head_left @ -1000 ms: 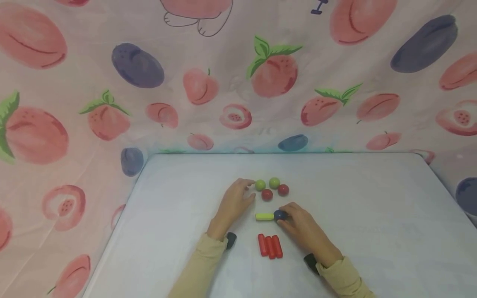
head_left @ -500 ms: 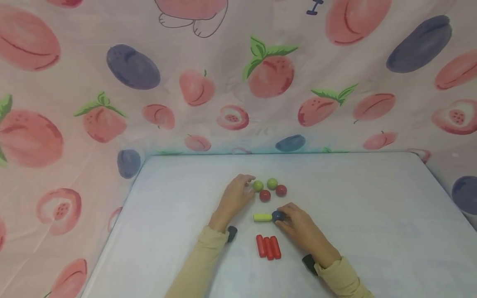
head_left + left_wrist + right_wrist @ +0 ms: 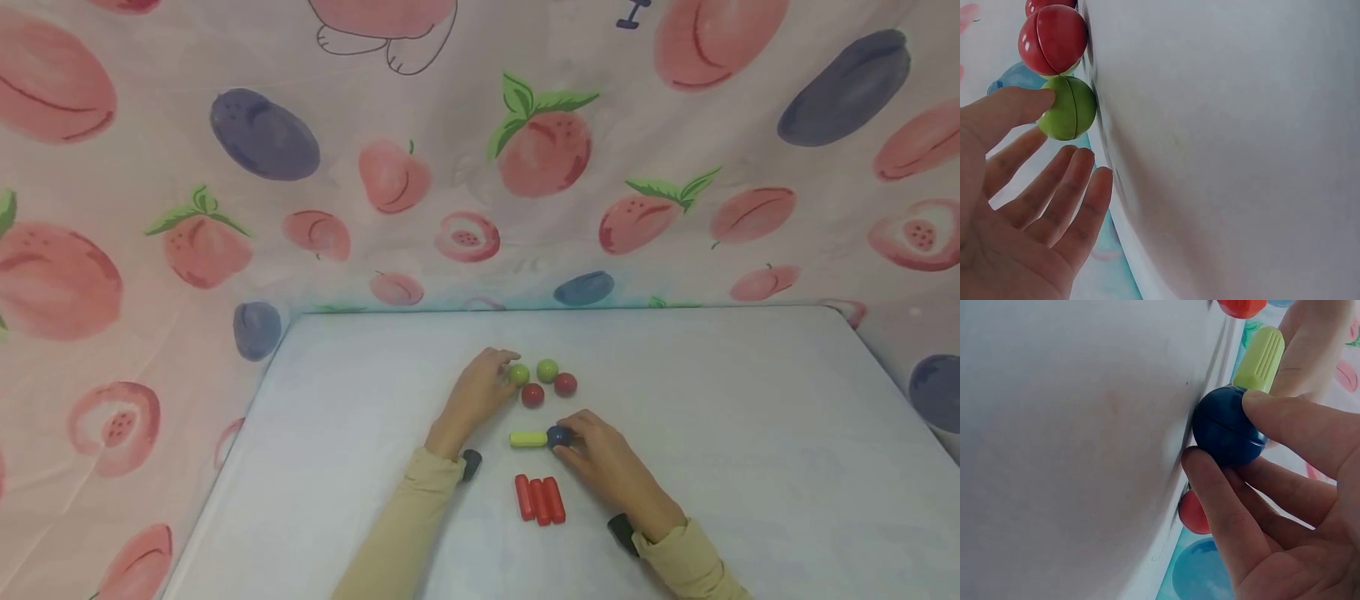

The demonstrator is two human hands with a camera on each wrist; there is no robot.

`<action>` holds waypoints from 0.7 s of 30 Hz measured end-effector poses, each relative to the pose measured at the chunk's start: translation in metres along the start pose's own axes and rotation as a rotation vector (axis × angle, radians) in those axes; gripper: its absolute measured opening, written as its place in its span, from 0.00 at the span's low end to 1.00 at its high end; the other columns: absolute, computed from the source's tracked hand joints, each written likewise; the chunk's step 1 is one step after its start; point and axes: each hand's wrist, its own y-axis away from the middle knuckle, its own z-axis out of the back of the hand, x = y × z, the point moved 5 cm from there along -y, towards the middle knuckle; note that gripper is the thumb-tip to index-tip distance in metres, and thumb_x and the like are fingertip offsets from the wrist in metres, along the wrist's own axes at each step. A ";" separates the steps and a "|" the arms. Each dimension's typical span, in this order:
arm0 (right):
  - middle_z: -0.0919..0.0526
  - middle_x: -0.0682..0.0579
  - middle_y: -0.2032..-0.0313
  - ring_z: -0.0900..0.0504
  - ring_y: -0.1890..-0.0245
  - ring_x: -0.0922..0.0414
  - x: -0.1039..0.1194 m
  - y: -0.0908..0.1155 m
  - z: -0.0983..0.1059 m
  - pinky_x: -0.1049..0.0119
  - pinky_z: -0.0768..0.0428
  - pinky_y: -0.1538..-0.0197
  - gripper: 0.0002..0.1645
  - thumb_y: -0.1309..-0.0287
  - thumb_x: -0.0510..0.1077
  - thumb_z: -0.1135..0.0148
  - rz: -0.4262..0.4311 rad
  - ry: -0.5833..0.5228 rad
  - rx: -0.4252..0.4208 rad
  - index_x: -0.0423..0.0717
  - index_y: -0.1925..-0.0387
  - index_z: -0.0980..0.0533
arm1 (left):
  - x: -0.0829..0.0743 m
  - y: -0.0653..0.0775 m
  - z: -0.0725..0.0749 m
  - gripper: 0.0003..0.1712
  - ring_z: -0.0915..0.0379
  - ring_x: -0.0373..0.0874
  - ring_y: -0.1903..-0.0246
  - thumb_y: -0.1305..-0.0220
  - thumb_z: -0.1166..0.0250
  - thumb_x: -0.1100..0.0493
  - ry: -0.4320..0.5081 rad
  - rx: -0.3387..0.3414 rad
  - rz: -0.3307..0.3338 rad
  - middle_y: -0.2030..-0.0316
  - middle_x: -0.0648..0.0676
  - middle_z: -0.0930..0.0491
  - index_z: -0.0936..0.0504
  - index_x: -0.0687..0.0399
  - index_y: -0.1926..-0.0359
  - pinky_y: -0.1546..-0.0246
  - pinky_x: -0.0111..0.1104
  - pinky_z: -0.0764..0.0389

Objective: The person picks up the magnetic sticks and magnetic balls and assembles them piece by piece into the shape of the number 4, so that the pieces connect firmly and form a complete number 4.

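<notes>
My left hand (image 3: 477, 392) is at the far left of a small group of balls, its thumb and forefinger about the nearest green ball (image 3: 518, 374). In the left wrist view the thumb presses that green ball (image 3: 1069, 108), while the other fingers are spread below it. My right hand (image 3: 603, 454) pinches a dark blue ball (image 3: 558, 437) between thumb and fingers. A short yellow-green ridged stick (image 3: 528, 439) points left from the blue ball, end against it. The right wrist view shows the blue ball (image 3: 1225, 428) touching the stick (image 3: 1260, 359).
Beside the held green ball lie another green ball (image 3: 547, 370) and two red balls, one nearer (image 3: 532, 395) and one to the right (image 3: 566, 384). Three red sticks (image 3: 539, 500) lie side by side in front. The white table (image 3: 750, 433) meets a fruit-print cloth (image 3: 465, 150) behind.
My left hand has moved slightly forward and right, and its thumb has closed in on the green ball. The right hand stays on the blue ball. The head view shifted slightly.
</notes>
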 end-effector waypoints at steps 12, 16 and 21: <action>0.19 0.51 0.57 0.18 0.55 0.56 0.000 0.001 0.000 0.56 0.18 0.46 0.19 0.46 0.40 0.27 0.005 0.001 -0.005 0.42 0.52 0.20 | -0.002 -0.002 -0.002 0.21 0.24 0.46 0.44 0.35 0.32 0.56 0.020 0.021 -0.010 0.46 0.52 0.19 0.19 0.49 0.42 0.40 0.39 0.24; 0.19 0.51 0.57 0.18 0.54 0.56 0.000 0.001 0.000 0.56 0.18 0.46 0.20 0.46 0.40 0.27 0.001 0.004 -0.001 0.41 0.51 0.20 | -0.001 -0.001 -0.002 0.21 0.24 0.47 0.44 0.36 0.32 0.56 0.044 0.026 0.010 0.44 0.52 0.19 0.20 0.50 0.42 0.40 0.39 0.24; 0.19 0.51 0.56 0.18 0.54 0.55 0.001 0.001 0.001 0.55 0.18 0.46 0.20 0.45 0.41 0.28 -0.004 0.003 0.001 0.41 0.50 0.20 | -0.002 -0.001 -0.002 0.20 0.22 0.46 0.47 0.36 0.32 0.57 0.058 0.013 0.009 0.46 0.53 0.18 0.19 0.52 0.43 0.44 0.39 0.22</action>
